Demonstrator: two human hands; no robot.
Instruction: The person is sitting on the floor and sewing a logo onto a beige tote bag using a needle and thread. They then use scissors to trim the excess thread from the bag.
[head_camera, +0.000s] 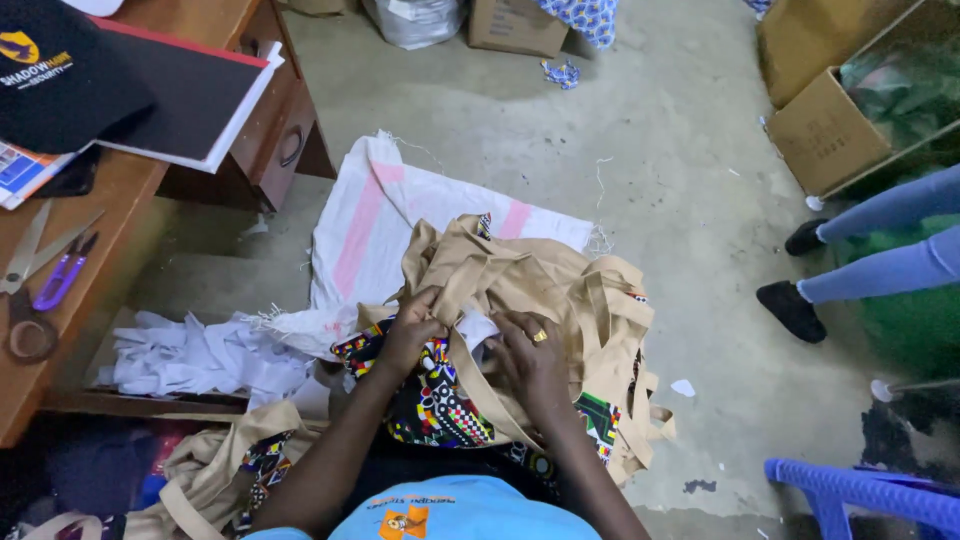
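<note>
The left hand (412, 322) and right hand (530, 358) are both pinching a soft tan canvas bag (480, 400) with a bright patterned panel, fingers curled into its folds around a scrap of white paper (478, 328). The bag is lying in the lap, straps (470, 275) trailing far. Beyond, more crumpled tan bags (590, 300) are heaping on a woven white sack (380, 215) on the concrete floor (660, 150).
</note>
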